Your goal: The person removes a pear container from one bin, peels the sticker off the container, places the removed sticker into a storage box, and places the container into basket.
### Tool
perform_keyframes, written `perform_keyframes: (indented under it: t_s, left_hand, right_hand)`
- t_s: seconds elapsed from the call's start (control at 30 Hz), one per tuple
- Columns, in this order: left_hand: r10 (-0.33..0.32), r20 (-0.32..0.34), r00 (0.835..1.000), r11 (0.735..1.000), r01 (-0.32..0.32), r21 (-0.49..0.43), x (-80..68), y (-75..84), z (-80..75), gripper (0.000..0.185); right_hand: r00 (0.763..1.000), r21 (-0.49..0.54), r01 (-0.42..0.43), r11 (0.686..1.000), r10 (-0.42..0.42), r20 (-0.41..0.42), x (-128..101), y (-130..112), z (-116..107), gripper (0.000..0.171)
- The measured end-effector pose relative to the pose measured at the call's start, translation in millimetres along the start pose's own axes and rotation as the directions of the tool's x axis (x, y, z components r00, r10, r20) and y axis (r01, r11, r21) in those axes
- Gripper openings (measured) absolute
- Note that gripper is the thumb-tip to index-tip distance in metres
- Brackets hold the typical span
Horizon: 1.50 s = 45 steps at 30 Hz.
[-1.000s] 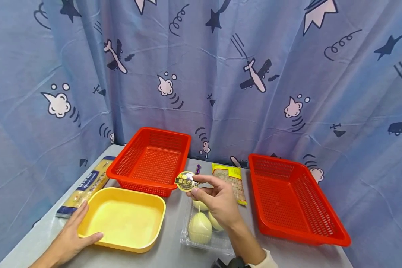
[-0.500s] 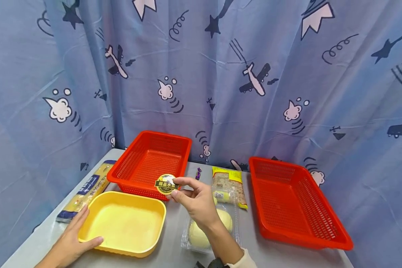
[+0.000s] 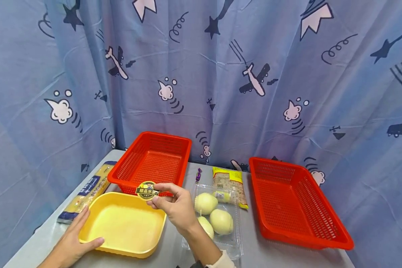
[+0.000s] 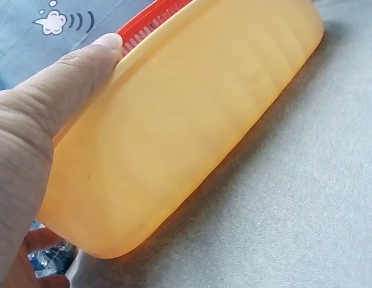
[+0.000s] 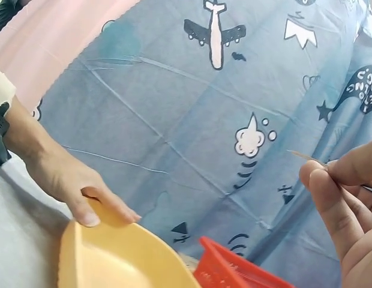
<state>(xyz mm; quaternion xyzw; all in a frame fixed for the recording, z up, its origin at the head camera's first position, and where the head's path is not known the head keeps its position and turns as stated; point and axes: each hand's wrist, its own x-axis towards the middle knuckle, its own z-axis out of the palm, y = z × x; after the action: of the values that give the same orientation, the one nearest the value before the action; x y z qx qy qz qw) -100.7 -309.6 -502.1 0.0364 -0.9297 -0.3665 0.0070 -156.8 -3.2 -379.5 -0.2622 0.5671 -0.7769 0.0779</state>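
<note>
Pinching a round sticker (image 3: 147, 191) between thumb and fingertips, the right hand (image 3: 174, 207) holds it flat-faced above the far rim of the yellow tray (image 3: 123, 223), the label sticking out leftward from the fingers. The tray lies just below and to the left of it. The left hand (image 3: 74, 238) grips the tray's near-left corner, thumb over the rim. Behind stands a red basket (image 3: 152, 160); to the right, a clear box of pale fruit (image 3: 215, 219).
</note>
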Motion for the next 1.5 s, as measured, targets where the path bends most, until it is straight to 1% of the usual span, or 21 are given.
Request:
perform_keyframes:
  t_s: [0.17,0.3,0.47,0.53,0.63,0.73,0.87,0.93,1.07,1.17,1.37,1.5]
  left_hand:
    - [0.035,-0.021,0.999,0.999,-0.035,0.005,1.2,0.1,1.7,0.109]
    - [0.069,-0.040,0.997,0.998,-0.069,0.004,1.7,0.2,3.6,0.107]
    - [0.070,-0.026,0.997,0.997,-0.070,-0.013,-0.9,-0.8,4.8,0.105]
    - [0.053,-0.011,0.999,0.999,-0.053,-0.008,-1.2,-0.5,4.1,0.104]
    - [0.044,-0.003,0.999,0.999,-0.044,-0.010,-0.9,0.9,2.7,0.105]
    - [0.000,0.021,1.000,1.000,0.000,-0.008,0.5,3.8,2.0,0.107]
    - [-0.033,0.041,0.999,0.999,0.033,-0.004,2.3,5.2,2.9,0.109]
    - [-0.026,0.043,0.999,1.000,0.027,-0.005,2.6,4.8,3.2,0.109]
    - [-0.034,0.063,0.997,0.999,0.035,-0.007,2.5,2.0,2.7,0.108]
    - [-0.065,0.093,0.994,0.998,0.065,0.001,2.4,0.1,1.0,0.109]
    - [-0.076,0.104,0.992,0.997,0.075,0.021,3.4,-0.6,-3.1,0.110]
    - [-0.073,0.106,0.992,0.997,0.071,0.022,4.6,-1.2,-4.9,0.111]
  right_hand:
    - [0.999,0.013,-0.034,0.999,0.035,-0.032,3.1,15.8,6.9,0.030]
    - [0.998,0.029,-0.044,0.999,0.046,-0.044,5.6,25.2,11.9,0.028]
    - [0.997,0.040,-0.059,0.997,0.061,-0.050,7.1,37.8,19.1,0.028]
    - [0.996,0.041,-0.066,0.997,0.068,-0.056,8.9,44.9,22.1,0.027]
    - [0.993,0.047,-0.085,0.995,0.088,-0.074,11.6,55.3,26.7,0.026]
    - [0.989,0.047,-0.113,0.992,0.117,-0.085,12.7,63.8,30.3,0.026]
    - [0.984,0.030,-0.146,0.989,0.148,-0.099,11.9,74.4,32.9,0.025]
    - [0.983,0.020,-0.150,0.989,0.151,-0.105,11.6,79.5,33.9,0.025]
    - [0.984,0.015,-0.150,0.989,0.151,-0.098,12.5,90.2,37.1,0.024]
    - [0.983,0.008,-0.160,0.987,0.160,-0.095,13.4,98.5,40.8,0.023]
    - [0.975,-0.071,-0.192,0.979,0.182,-0.128,14.7,111.9,47.7,0.022]
    - [0.963,-0.115,-0.231,0.966,0.211,-0.167,16.9,118.1,52.5,0.022]
